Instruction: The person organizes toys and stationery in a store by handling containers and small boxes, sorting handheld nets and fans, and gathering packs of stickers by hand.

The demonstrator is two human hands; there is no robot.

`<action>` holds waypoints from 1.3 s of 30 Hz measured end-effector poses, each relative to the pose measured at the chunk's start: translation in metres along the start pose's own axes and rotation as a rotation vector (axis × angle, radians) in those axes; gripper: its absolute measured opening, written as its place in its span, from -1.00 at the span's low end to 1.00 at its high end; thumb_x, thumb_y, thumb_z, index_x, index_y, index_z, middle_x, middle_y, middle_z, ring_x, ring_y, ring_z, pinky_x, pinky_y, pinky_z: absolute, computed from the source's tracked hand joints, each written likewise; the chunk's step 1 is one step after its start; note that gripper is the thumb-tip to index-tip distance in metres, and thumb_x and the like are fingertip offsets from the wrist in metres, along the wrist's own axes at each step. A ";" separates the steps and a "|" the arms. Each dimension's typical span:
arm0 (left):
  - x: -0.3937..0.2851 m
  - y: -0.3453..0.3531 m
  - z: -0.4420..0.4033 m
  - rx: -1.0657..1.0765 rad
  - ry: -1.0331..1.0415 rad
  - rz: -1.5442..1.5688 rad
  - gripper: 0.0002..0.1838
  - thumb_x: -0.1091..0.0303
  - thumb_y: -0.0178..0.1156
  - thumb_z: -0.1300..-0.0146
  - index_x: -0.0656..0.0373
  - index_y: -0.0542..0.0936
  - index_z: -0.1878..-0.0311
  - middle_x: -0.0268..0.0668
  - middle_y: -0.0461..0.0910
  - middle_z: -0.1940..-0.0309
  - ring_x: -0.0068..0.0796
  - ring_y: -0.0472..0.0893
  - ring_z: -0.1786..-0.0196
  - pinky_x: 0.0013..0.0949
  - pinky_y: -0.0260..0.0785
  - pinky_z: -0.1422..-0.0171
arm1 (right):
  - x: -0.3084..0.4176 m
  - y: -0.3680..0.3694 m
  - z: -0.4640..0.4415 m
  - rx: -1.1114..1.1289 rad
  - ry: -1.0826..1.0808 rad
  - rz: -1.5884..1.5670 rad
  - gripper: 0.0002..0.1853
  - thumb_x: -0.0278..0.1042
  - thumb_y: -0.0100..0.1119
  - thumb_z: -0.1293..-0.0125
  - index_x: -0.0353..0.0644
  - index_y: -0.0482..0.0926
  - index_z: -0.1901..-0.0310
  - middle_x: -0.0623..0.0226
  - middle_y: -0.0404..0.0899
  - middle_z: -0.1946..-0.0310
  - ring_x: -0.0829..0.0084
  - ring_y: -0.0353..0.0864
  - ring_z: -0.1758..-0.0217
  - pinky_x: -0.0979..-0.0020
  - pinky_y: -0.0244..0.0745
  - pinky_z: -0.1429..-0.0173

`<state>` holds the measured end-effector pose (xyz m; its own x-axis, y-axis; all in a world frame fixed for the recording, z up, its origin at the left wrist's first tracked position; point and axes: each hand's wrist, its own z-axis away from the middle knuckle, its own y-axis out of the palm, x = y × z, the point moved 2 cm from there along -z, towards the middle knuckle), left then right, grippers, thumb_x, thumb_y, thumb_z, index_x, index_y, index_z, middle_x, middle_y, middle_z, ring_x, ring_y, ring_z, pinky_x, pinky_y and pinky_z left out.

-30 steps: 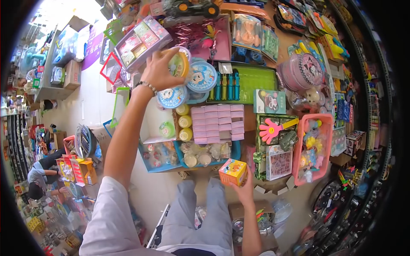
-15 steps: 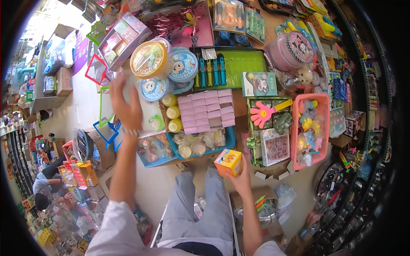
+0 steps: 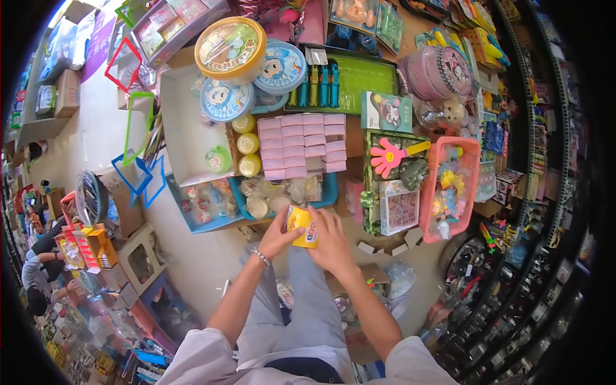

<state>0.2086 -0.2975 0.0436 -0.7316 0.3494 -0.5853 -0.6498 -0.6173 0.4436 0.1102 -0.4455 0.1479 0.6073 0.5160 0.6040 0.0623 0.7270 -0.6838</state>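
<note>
Held in front of my lap is a small yellow printed box (image 3: 302,226). My left hand (image 3: 277,240), with a beaded bracelet at the wrist, grips it from one side. On the other side my right hand (image 3: 331,245) has its fingers wrapped against the box. Just beyond, at the table's near edge, a blue basket (image 3: 330,196) holds small clear-wrapped items. Rows of small pink boxes (image 3: 301,146) are stacked behind that basket. Yellow-lidded round tubs (image 3: 248,144) stand to their left.
On the left is an open white box (image 3: 183,138); large round tubs (image 3: 230,48) stand behind. A pink basket (image 3: 431,208) of toys and a pink hand clapper (image 3: 389,158) lie at right. A co-worker (image 3: 37,273) bends at far left. Dark shelving lines the right side.
My left hand has come down from above the white box to the yellow box. The yellow box has moved left and been turned, and both hands now hold it.
</note>
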 end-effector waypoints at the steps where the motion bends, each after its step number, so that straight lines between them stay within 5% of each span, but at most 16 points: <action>1: 0.004 0.001 -0.008 0.014 -0.050 0.023 0.00 0.06 0.39 -0.40 0.25 0.05 -0.68 -0.10 0.45 -0.42 -0.31 0.50 -0.41 -0.21 0.45 -0.41 | -0.011 0.002 -0.002 -0.041 0.002 0.015 -0.01 -0.59 0.47 0.04 -0.07 0.33 -0.53 0.11 0.39 -0.35 -0.06 0.32 -0.47 0.01 0.39 -0.51; 3: 0.027 -0.002 -0.037 -0.039 -0.166 0.131 -0.05 -0.12 0.30 -0.44 0.17 0.11 -0.67 -0.08 0.47 -0.42 -0.25 0.52 -0.39 -0.16 0.51 -0.32 | -0.031 -0.008 -0.008 -0.131 0.028 0.086 -0.08 -0.72 0.35 0.05 -0.09 0.37 -0.47 0.03 0.40 -0.32 -0.11 0.32 -0.46 0.01 0.28 -0.57; 7: 0.047 0.016 -0.103 -0.115 -0.250 0.115 -0.03 -0.26 0.22 -0.45 0.09 0.09 -0.69 -0.02 0.37 -0.51 -0.02 0.45 -0.48 0.07 0.37 -0.49 | -0.068 -0.049 -0.028 -0.245 -0.020 0.102 -0.12 -0.80 0.24 0.04 -0.10 0.36 -0.43 -0.04 0.35 -0.34 -0.19 0.28 -0.48 -0.02 0.26 -0.58; 11: 0.045 0.077 -0.128 0.216 -0.195 0.489 -0.07 -0.17 0.23 -0.48 0.00 0.04 -0.71 -0.06 0.34 -0.52 -0.03 0.43 -0.51 0.19 0.35 -0.52 | -0.096 -0.074 -0.040 -0.176 -0.010 0.204 -0.13 -0.81 0.21 0.02 -0.09 0.34 -0.43 -0.06 0.27 -0.42 -0.23 0.23 -0.53 -0.07 0.26 -0.59; 14: 0.037 0.115 -0.123 0.168 -0.075 0.332 -0.08 -0.04 0.29 -0.47 -0.01 0.03 -0.70 -0.10 0.33 -0.52 -0.08 0.44 -0.51 0.21 0.39 -0.51 | -0.111 -0.072 -0.038 -0.090 -0.032 0.193 -0.13 -0.81 0.20 0.00 -0.09 0.34 -0.44 -0.05 0.26 -0.43 -0.24 0.22 -0.53 -0.09 0.24 -0.60; 18: 0.051 0.123 -0.149 0.086 -0.135 0.234 -0.14 0.06 0.32 -0.46 0.05 0.09 -0.64 -0.16 0.39 -0.46 -0.18 0.51 -0.45 0.13 0.53 -0.38 | -0.147 -0.052 -0.009 -0.267 0.086 0.161 -0.05 -0.79 0.23 0.00 -0.11 0.27 -0.53 -0.14 0.21 -0.49 -0.27 0.15 -0.59 -0.10 0.17 -0.64; 23: 0.061 0.128 -0.178 -0.293 0.189 -0.206 -0.31 0.30 0.35 -0.44 0.22 0.26 -0.51 -0.17 0.57 -0.27 -0.37 0.67 -0.22 -0.38 0.65 -0.14 | -0.194 -0.016 0.005 -0.256 0.223 0.277 -0.29 -0.60 0.30 -0.18 -0.28 0.41 -0.43 -0.11 0.32 -0.45 -0.16 0.24 -0.56 -0.10 0.20 -0.61; 26: 0.071 0.131 -0.181 -0.396 0.264 -0.071 -0.26 0.36 0.46 -0.32 0.44 0.30 -0.43 -0.07 0.56 -0.30 -0.35 0.59 -0.31 -0.31 0.48 -0.37 | -0.219 -0.002 -0.022 -0.313 0.121 0.350 -0.42 -0.48 0.27 -0.27 -0.27 0.48 -0.35 -0.05 0.41 -0.37 -0.06 0.31 -0.50 -0.04 0.30 -0.52; 30: 0.076 0.119 -0.185 -0.405 0.184 -0.114 -0.32 0.37 0.42 -0.35 0.42 0.33 -0.42 -0.08 0.61 -0.22 -0.33 0.64 -0.24 -0.31 0.48 -0.37 | -0.230 0.004 -0.042 -0.272 0.123 0.561 -0.60 -0.37 0.19 -0.35 -0.20 0.55 -0.22 0.06 0.48 -0.28 0.07 0.44 -0.37 0.01 0.32 -0.47; 34: 0.081 0.126 -0.188 -0.388 0.043 0.020 -0.42 0.28 0.32 -0.46 0.34 0.39 -0.41 -0.14 0.63 -0.19 -0.37 0.68 -0.16 -0.31 0.62 -0.12 | -0.244 0.008 -0.042 -0.339 0.179 0.571 -0.66 -0.40 0.16 -0.38 -0.14 0.53 -0.18 0.10 0.50 -0.21 0.11 0.47 -0.31 -0.03 0.30 -0.48; 39: 0.077 0.137 -0.191 -0.311 -0.010 -0.028 -0.44 0.19 0.21 -0.54 0.26 0.37 -0.46 -0.15 0.63 -0.18 -0.32 0.71 -0.13 -0.22 0.70 -0.09 | -0.247 0.000 -0.038 -0.348 0.277 0.470 -0.60 -0.42 0.22 -0.34 -0.10 0.48 -0.20 0.13 0.47 -0.23 0.11 0.45 -0.31 -0.11 0.21 -0.50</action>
<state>0.1029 -0.4898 -0.0705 -0.7174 0.3755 -0.5868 -0.5766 -0.7928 0.1976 -0.0094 -0.5903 -0.0163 0.8112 0.5740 0.1116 -0.0355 0.2387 -0.9704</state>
